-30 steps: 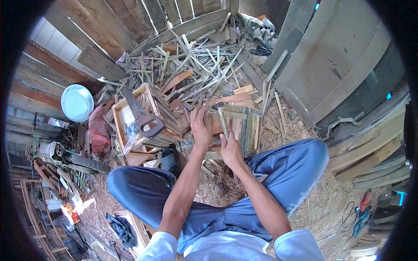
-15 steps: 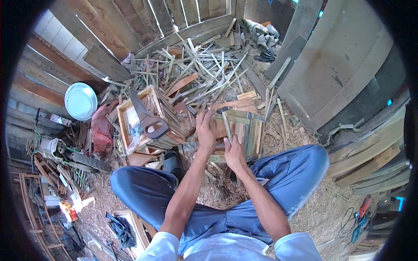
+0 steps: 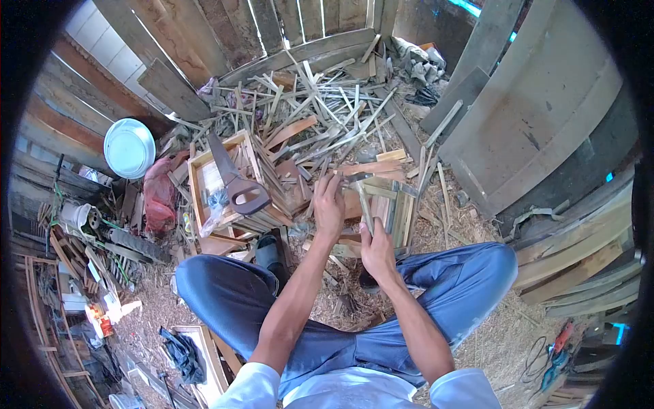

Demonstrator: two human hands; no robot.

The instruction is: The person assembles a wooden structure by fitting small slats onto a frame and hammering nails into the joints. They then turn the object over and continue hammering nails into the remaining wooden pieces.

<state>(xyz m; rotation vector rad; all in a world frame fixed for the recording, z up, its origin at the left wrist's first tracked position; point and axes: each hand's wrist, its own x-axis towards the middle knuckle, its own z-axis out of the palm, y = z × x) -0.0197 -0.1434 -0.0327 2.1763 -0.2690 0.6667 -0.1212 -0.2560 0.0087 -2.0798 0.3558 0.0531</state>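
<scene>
My right hand (image 3: 377, 249) is closed around the handle of a hammer (image 3: 366, 204), which points away from me. Its dark head lies over the far edge of a small slatted wooden crate (image 3: 407, 217) between my feet. My left hand (image 3: 329, 211) is at the crate's far left corner, fingers bent and pressed together close beside the hammer head. What those fingers pinch, if anything, is hidden. Left of the crate, a handsaw (image 3: 246, 194) with a dark handle rests across a stack of wooden frames (image 3: 197, 178).
A heap of thin wood strips (image 3: 320, 109) covers the floor ahead. A pale blue basin (image 3: 129, 148) and a red sack (image 3: 160, 198) stand at the left. Large boards (image 3: 531, 116) lean at the right. A corded power tool (image 3: 557, 354) lies at the lower right.
The hammer and my right hand have shifted slightly relative to the crate, the head staying by its far edge. My left hand keeps its place. The whole view has tilted a little.
</scene>
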